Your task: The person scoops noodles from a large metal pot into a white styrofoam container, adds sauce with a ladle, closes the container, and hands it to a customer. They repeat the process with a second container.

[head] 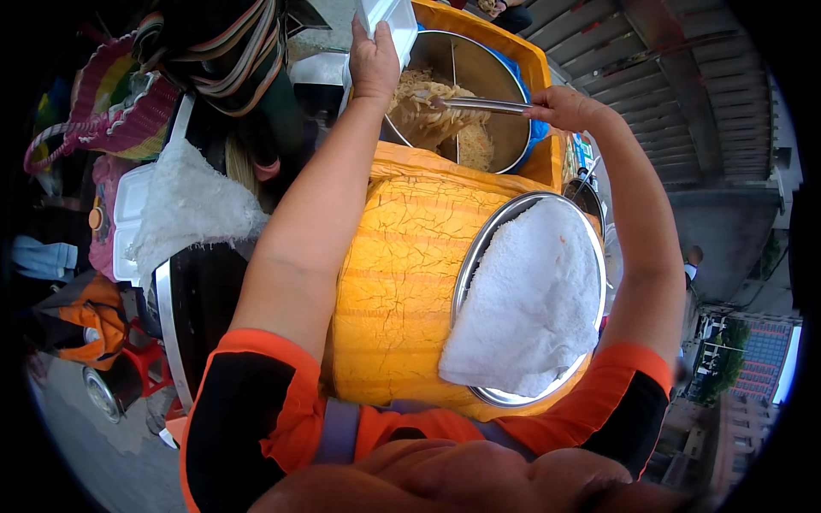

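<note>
My left hand (375, 61) holds a white foam takeaway box (397, 25) at the left rim of a large round metal pot (500, 70). My right hand (567, 109) grips the handle end of metal tongs (484, 104), which reach leftward over the pot. Noodles (433, 109) hang about the far end of the tongs, and more lie in the pot, which an upright divider splits. Nearer to me, a white towel (529, 301) covers most of a round metal lid or tray (468, 269) on a yellow, cracked covering (397, 288).
An orange-yellow container (542, 61) with blue plastic surrounds the pot. On the left are a white cloth (192, 199), foam boxes (131, 199), a woven basket (122, 96) and a red stool (144, 359). A smaller dark pot (587, 199) stands beyond the lid, near my right forearm.
</note>
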`<move>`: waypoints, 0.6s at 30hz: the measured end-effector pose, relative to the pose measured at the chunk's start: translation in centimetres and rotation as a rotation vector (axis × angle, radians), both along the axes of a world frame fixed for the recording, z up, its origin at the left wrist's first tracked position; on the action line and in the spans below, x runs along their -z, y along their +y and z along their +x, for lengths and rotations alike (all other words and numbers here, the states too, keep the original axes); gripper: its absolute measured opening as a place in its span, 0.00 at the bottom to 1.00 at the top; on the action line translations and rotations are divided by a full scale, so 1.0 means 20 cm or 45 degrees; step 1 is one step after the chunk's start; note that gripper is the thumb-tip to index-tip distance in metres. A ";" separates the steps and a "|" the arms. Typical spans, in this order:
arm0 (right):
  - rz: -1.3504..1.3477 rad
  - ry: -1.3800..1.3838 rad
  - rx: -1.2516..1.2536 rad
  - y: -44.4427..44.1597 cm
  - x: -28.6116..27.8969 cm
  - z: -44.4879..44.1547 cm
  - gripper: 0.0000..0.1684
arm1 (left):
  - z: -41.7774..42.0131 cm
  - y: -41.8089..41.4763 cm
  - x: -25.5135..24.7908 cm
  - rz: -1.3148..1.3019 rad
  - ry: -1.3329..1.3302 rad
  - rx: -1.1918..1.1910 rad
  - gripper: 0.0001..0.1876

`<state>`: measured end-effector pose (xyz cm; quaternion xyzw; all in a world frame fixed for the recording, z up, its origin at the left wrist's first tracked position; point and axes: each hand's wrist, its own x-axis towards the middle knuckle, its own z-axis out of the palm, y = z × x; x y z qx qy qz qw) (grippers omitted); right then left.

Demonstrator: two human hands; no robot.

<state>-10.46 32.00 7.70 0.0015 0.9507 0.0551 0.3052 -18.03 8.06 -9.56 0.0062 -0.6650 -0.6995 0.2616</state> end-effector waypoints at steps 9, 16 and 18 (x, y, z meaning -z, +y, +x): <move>0.384 0.439 -0.407 -0.01 -0.65 -0.14 0.18 | -0.02 0.03 0.03 -0.027 0.091 0.045 0.31; 0.855 0.646 -0.526 -0.48 -1.03 -0.06 0.23 | -0.04 0.02 0.03 0.874 -0.267 0.531 0.27; 0.883 0.811 -0.872 -0.52 -0.97 -0.02 0.21 | 0.00 -0.01 -0.01 1.077 -0.365 0.678 0.30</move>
